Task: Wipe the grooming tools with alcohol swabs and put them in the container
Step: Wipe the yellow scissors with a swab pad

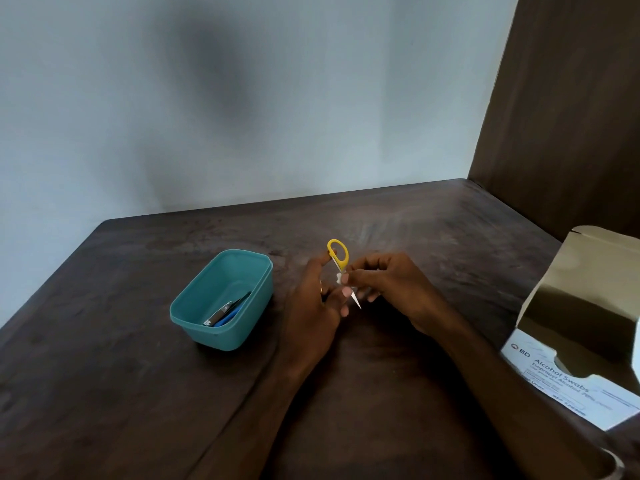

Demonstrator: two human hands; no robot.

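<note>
Both of your hands meet above a dark wooden table [104, 375], and between them is one pair of small scissors [341, 268] with yellow handles. Your left hand [317, 306] grips the scissors by the handles, thumb against the one yellow loop that shows above the grip; the second loop is hidden behind your fingers. Your right hand [384, 285] pinches one small white swab [337, 278] against the scissors just below that loop, and only a scrap of the swab shows past your fingertips. Below the pinch, the blades point down and toward you, their tip clear of the table. To the left of your grip, near but apart from it, stands one teal plastic container [221, 299], open at the top. Two tools lie inside it, one silver nail clipper [219, 313] and one tool with a blue handle [227, 318] partly under the clipper, too small to identify. Well to the right of your grip stands one open cardboard box [571, 341] printed "Alcohol Swabs", cut off by the frame edge, its inside in shadow. A pale wall [138, 98] rises behind the table.
</note>
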